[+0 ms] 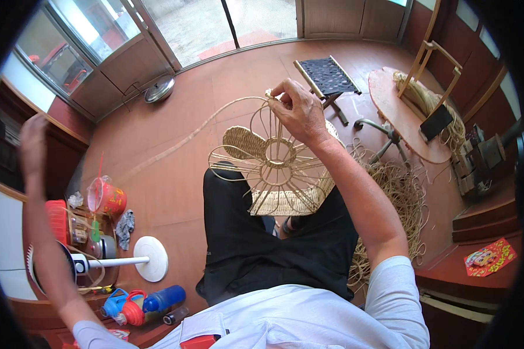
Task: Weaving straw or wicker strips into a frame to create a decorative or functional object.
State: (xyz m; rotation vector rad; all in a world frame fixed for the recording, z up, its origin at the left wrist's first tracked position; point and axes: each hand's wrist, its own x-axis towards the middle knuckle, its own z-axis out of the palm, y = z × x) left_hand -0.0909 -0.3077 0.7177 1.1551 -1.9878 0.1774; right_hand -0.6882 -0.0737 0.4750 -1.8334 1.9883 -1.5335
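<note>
A partly woven wicker piece (280,200) rests across my knees, with wire loops fanning out from a small woven ring (280,152). An oval woven panel (241,143) forms its left side, and a plaited band runs along its near edge. At its far end my right hand (300,113) is closed, thumb and fingers pinching the wire loops and plaited end. From there a pale straw cord (195,132) arcs left and down, fading into blur. My left hand (34,142) is raised far left, smeared by motion; its fingers and any hold on the cord are unclear.
Loose cord (393,203) lies heaped on the floor to my right. Beyond are a folding stool (327,77) and a round board (390,110) bearing fibre bundles. At left stand a red bucket (108,198), a white fan base (152,259) and a blue bottle (164,298).
</note>
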